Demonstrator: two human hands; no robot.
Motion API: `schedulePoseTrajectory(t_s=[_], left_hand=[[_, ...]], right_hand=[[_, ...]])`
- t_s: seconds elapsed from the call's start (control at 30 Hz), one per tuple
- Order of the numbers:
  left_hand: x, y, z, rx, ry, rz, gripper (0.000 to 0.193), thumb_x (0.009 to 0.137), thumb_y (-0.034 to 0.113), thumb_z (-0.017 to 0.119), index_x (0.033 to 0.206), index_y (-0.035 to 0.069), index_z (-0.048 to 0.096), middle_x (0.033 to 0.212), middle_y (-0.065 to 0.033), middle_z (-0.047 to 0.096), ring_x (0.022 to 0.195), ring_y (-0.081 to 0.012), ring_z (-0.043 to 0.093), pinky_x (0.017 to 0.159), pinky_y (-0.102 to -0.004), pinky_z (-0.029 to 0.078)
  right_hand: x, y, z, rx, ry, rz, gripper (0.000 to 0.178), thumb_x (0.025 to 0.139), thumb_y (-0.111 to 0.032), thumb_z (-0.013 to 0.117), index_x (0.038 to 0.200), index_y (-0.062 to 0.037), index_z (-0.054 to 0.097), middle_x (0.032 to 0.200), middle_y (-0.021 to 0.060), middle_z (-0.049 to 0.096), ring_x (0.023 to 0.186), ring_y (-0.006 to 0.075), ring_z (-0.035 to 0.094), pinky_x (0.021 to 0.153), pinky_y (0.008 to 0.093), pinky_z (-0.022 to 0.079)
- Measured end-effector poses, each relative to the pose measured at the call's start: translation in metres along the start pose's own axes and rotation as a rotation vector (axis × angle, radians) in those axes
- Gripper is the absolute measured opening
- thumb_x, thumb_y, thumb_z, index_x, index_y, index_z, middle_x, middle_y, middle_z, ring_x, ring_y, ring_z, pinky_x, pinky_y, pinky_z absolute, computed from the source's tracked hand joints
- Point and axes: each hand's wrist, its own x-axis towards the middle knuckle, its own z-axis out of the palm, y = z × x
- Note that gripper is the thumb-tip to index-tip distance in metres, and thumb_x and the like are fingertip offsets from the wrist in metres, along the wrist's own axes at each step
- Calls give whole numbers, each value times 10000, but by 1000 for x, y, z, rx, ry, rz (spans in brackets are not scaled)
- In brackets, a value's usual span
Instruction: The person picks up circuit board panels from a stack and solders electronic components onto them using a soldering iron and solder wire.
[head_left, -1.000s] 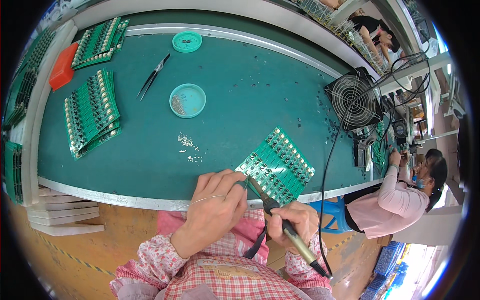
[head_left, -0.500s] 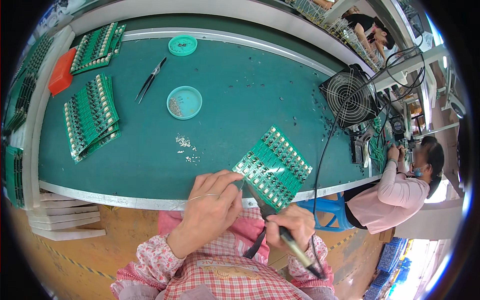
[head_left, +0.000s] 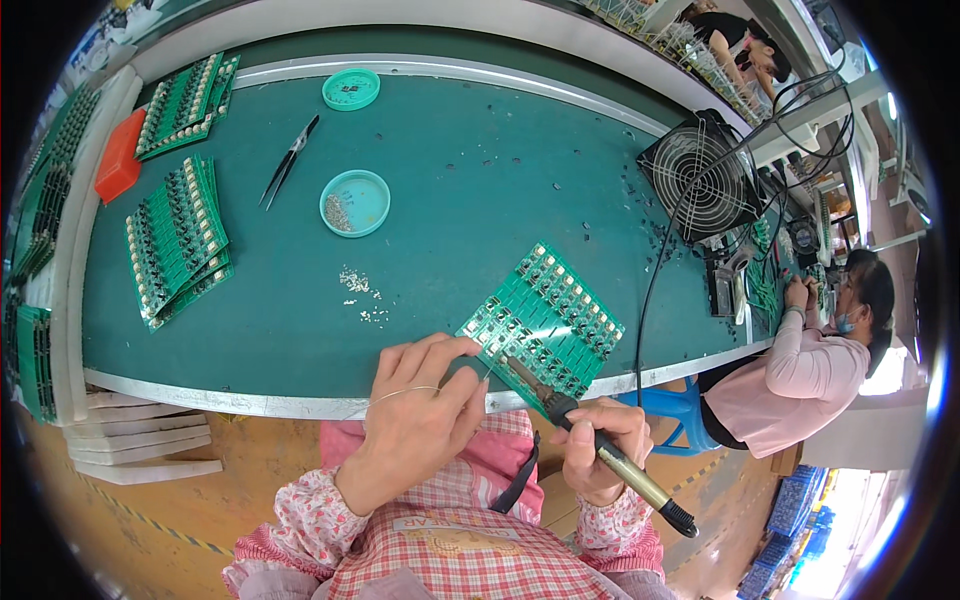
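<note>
A green circuit board panel [head_left: 545, 325] with rows of white and black parts lies at the front edge of the bench. My right hand [head_left: 605, 450] grips a soldering iron [head_left: 625, 460], its tip over the panel's near left part. Between the thumb and fingers of my left hand [head_left: 415, 405] is a thin solder wire [head_left: 405, 391], whose end reaches the panel close to the iron's tip. The left fingers rest at the panel's left corner. Whether the tip touches a joint is too small to tell.
Panel stacks [head_left: 180, 240] lie at left beside a red bin [head_left: 121, 158]. Tweezers [head_left: 290, 162] and two round teal dishes [head_left: 355, 203] sit farther back, with small white parts [head_left: 360, 285] nearer. At right stand a fan [head_left: 702, 178] and a seated co-worker [head_left: 815, 370]; a cable hangs between.
The soldering iron has swung: its handle end moved right and its tip now shows over the panel. My left hand stays nearly in place with the solder wire. The view has shifted slightly.
</note>
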Motion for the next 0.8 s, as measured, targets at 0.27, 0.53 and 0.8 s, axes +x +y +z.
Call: schedulePoseTrajectory(t_s=[0.27, 0.53, 0.8], left_hand=[[1, 1, 3, 19, 32, -17, 139, 733, 63, 698, 707, 48, 562, 1067, -56, 625, 994, -266, 599, 822, -401, 406], [1, 1, 3, 24, 20, -24, 142, 734, 63, 698, 709, 49, 559, 1080, -51, 622, 997, -260, 597, 821, -400, 405], [0, -1, 4, 18, 38, -16, 124, 730, 54, 700, 733, 45, 576, 1084, -47, 622, 999, -258, 599, 824, -399, 412]], right_hand=[[4, 3, 2, 50, -33, -101, 184, 779, -28, 706, 881, -22, 553, 641, 64, 652, 458, 164, 591, 433, 276, 463], [9, -3, 4, -33, -72, -171, 148, 831, -61, 646, 902, -28, 520, 606, 63, 622, 476, 195, 597, 459, 305, 463], [13, -5, 4, -87, -183, -391, 258, 672, 8, 726, 887, -33, 589, 550, 18, 533, 427, 164, 513, 413, 265, 392]])
